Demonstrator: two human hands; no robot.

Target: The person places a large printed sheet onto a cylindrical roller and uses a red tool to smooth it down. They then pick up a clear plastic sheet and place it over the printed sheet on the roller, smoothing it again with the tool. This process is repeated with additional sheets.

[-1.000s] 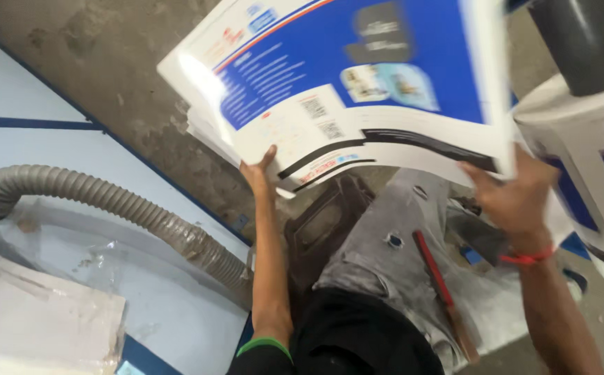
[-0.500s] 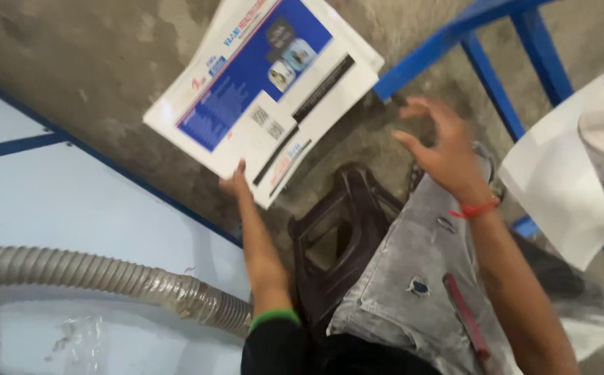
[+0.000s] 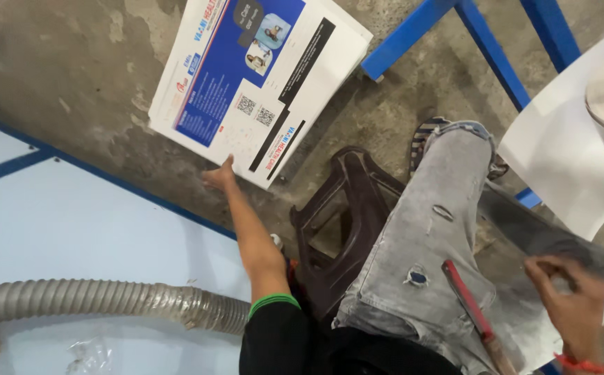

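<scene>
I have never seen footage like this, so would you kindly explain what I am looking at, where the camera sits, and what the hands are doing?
There is no machine here: a person works with bare hands, and the single camera sits on their head, looking down at their lap and the concrete floor.

The left hand reaches out to the lower edge of a stack of printed sheets, white and blue, lying flat on the floor. The right hand is low at the right, closed on a thin grey sheet that lies across the knee; it is blurred.

The person wears grey ripped jeans and sits on a dark plastic stool. A red-handled tool rests on the thigh. A ribbed grey hose lies at the left, and a blue metal frame stands above.
</scene>
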